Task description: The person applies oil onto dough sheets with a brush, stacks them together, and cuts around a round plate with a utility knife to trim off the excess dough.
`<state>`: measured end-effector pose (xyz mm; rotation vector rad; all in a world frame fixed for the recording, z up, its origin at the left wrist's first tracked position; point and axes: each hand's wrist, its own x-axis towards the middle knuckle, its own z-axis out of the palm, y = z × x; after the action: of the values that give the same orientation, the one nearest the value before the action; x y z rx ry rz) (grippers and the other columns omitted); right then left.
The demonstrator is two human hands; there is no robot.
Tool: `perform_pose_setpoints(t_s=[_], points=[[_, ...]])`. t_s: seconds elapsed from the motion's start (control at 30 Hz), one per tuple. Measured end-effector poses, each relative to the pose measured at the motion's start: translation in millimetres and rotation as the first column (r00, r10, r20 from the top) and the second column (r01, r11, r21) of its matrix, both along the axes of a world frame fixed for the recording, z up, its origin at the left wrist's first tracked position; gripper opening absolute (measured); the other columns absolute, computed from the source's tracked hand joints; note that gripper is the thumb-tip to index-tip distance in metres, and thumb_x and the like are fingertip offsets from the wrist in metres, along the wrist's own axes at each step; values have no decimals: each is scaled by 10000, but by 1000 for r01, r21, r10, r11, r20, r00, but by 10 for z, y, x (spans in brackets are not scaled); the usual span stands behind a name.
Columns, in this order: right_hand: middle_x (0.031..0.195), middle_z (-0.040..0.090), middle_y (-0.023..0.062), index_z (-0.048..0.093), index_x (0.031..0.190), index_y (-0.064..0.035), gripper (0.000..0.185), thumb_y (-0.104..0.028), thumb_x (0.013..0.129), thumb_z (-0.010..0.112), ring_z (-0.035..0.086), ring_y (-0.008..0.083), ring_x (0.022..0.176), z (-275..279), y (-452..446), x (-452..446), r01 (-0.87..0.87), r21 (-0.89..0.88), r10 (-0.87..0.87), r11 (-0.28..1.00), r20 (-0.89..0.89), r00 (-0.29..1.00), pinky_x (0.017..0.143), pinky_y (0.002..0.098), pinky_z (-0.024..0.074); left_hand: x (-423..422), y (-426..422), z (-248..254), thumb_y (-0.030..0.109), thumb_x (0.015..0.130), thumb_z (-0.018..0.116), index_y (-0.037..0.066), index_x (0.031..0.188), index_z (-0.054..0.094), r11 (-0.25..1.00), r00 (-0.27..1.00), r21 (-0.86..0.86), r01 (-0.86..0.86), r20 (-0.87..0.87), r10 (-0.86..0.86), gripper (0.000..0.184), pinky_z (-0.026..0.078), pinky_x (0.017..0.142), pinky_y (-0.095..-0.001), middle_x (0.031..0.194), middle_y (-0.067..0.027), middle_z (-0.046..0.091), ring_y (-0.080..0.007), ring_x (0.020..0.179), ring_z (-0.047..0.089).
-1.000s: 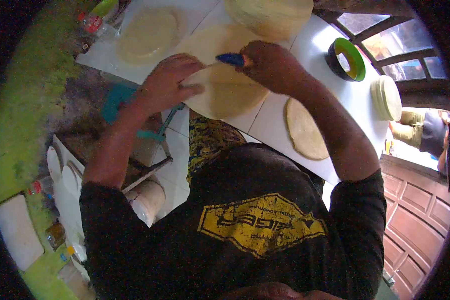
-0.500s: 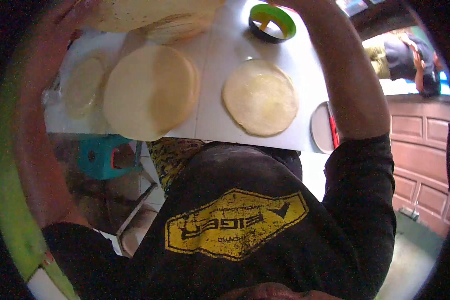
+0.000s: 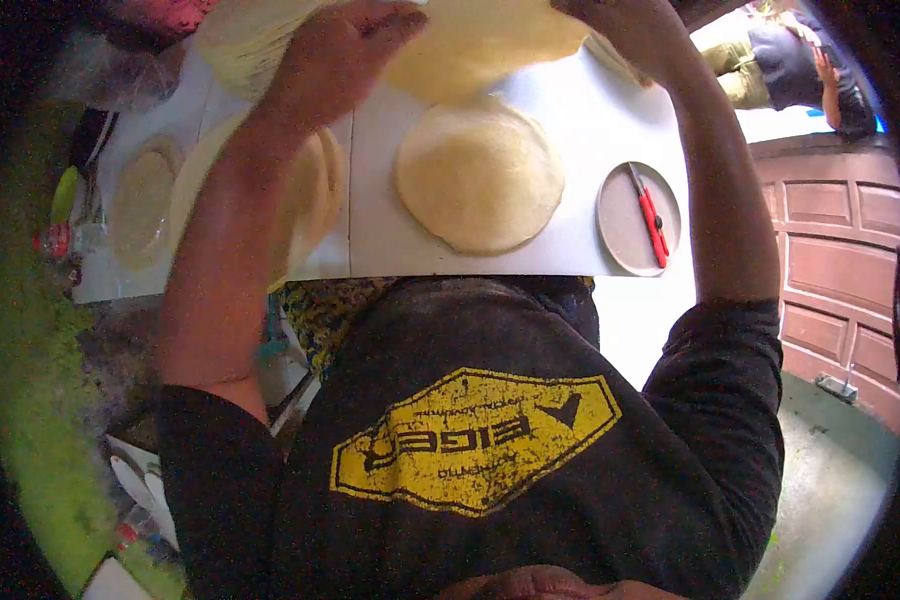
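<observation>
My left hand (image 3: 345, 55) is closed in a pinch on the left edge of a thin dough sheet (image 3: 485, 45) at the top of the head view. Its opposite edge is pinched by my right hand (image 3: 620, 25), which is partly cut off by the frame. The sheet hangs between both hands, over the far side of a flat dough round (image 3: 480, 180) on the table. Under my left forearm lies a stack of larger dough rounds (image 3: 315, 195), partly hidden. Pale, wrinkled dough sheets (image 3: 245, 50) lie beyond my left hand.
At right on the white table (image 3: 370, 235) is a round grey plate (image 3: 620, 235) with a red-handled knife (image 3: 655, 225). A smaller dough piece (image 3: 145, 205) and a plastic bottle (image 3: 65, 238) are at far left. Another person (image 3: 790, 65) is at upper right.
My left arm has swung inward over the stack, and a dough sheet now spans my hands. The green-rimmed bowl is no longer visible. The view has shifted, showing more of the plate.
</observation>
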<state>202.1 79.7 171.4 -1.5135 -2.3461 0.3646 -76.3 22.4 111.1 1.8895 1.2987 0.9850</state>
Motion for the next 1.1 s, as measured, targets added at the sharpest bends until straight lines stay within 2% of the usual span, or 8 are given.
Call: perform_pose_setpoints(t_s=[0.03,0.17,0.23,0.33,0.73,0.97,1.03,1.1], points=[[823,651,160,633,978,-12,320,-301,852,687,629,278,767,-110,-104,88,-21,18,20,1000,10,1000,695,397,493,88,-101,-84,252,910,624,53,1008,709,983,985,161,-82,-138,105,237,512,810,-366,990,-131,687,-265,887,661],[862,633,142,659,945,-61,164,-118,797,701,633,300,785,-1024,-554,447,-172,135,174,976,-6,985,714,381,506,219,-479,-860,150,847,646,89,1071,686,924,964,357,135,-262,-39,235,513,864,-400,1050,-145,673,-301,995,638],[883,643,120,674,935,-74,190,-41,750,700,638,302,801,-1401,-859,501,-284,12,284,959,-26,958,712,380,511,229,-721,-1272,118,869,586,81,1141,655,951,943,236,199,-309,-121,283,466,977,-431,1118,-124,660,-337,1095,603],[906,648,98,684,925,-85,203,-56,725,704,641,296,834,-1737,-1276,530,-296,15,297,955,-20,955,722,385,512,266,-1004,-1564,100,796,662,90,1117,664,952,941,197,233,-293,-170,321,503,910,-397,1097,-110,656,-298,1076,607],[918,655,75,682,932,-100,219,-98,715,712,630,268,809,-1752,-1441,498,-297,142,297,944,25,955,691,383,485,232,-1065,-1534,117,805,680,106,1080,682,938,950,290,192,-295,-103,276,509,900,-395,1056,-96,671,-299,1073,620],[922,643,121,659,951,-33,137,-50,815,660,633,270,854,-1472,-1100,479,-128,17,129,992,-154,980,770,350,505,263,-796,-1297,155,849,668,74,1009,691,905,961,393,160,-271,-52,181,511,871,-402,977,-130,686,-304,986,643],[887,631,104,643,931,-13,112,-103,867,660,611,233,816,-1403,-919,479,-119,-97,93,988,-235,967,749,338,494,315,-739,-1110,185,852,671,41,947,692,993,991,113,-46,-121,60,173,508,862,-402,970,-143,686,-318,947,644],[858,617,95,630,915,0,150,-147,900,652,588,211,783,-1268,-890,425,-101,-140,63,985,-255,965,732,333,486,318,-709,-1023,194,847,678,36,934,692,994,993,82,-66,-89,74,181,508,858,-401,960,-149,686,-319,933,644]])
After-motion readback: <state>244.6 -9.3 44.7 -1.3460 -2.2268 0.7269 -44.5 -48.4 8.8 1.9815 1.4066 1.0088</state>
